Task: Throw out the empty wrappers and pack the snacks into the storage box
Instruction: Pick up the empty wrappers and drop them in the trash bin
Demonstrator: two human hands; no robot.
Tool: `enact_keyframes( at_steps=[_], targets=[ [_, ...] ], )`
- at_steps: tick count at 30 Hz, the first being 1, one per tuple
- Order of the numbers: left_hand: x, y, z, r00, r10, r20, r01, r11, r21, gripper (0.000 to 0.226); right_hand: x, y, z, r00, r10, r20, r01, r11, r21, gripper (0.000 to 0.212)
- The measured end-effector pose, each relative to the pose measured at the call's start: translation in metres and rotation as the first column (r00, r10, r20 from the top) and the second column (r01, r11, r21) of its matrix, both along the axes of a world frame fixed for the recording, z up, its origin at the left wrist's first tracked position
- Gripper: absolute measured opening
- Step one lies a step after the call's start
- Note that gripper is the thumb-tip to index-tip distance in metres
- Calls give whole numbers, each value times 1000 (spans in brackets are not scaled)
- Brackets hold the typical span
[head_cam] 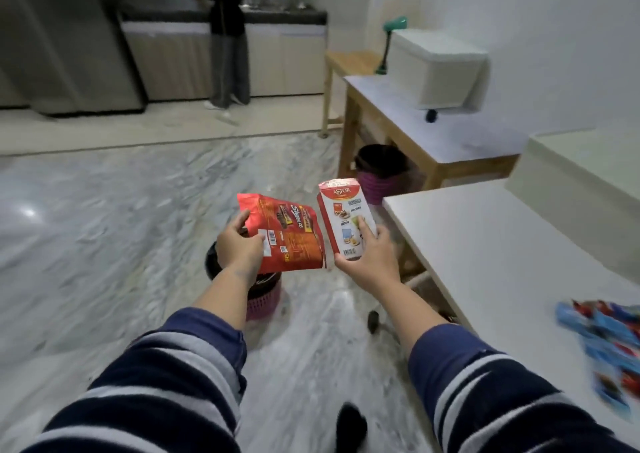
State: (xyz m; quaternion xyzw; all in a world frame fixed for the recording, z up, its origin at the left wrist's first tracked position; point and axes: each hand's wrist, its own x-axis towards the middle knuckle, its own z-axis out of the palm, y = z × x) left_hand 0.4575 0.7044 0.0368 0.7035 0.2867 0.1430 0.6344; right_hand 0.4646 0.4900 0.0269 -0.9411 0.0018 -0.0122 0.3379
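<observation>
Both hands were out over the marble floor (104, 210): the left hand (239, 248) pinched a crinkled red foil wrapper (287, 237), the right hand (370, 258) gripped a rectangular Astor carton (341, 217). Under the left hand stood a pink-based bin (263, 296). Blurred blue snack packets (609, 341) lay on the smooth white table (485, 244) at right.

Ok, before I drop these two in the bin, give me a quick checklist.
1. Left hand grips the red bag: ok.
2. Right hand grips the Astor box: ok.
3. Bag over the bin: ok, the bin sits right below it.
4. Box over the bin: not ok, it hangs to the right of it.
5. Bag and box empty: cannot tell.
6. Bin has room: cannot tell, hands hide its mouth.
</observation>
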Motion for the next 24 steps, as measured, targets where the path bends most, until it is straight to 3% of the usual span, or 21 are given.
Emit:
enact_keyframes(
  at_steps=[12, 18, 24],
  targets=[
    [160, 131, -85, 942, 291, -170, -301, 953, -38, 60, 222, 147, -72, 926, 291, -241, -315, 947, -65, 91],
    [227, 165, -159, 915, 266, -304, -285, 958, -20, 60, 288, 206, -142, 869, 301, -392, -334, 942, -19, 92],
    [287, 206, -277, 885, 168, -435, -201, 979, -29, 58, 325, 259, -258, 808, 206, -552, -263, 965, -25, 93]
  ],
)
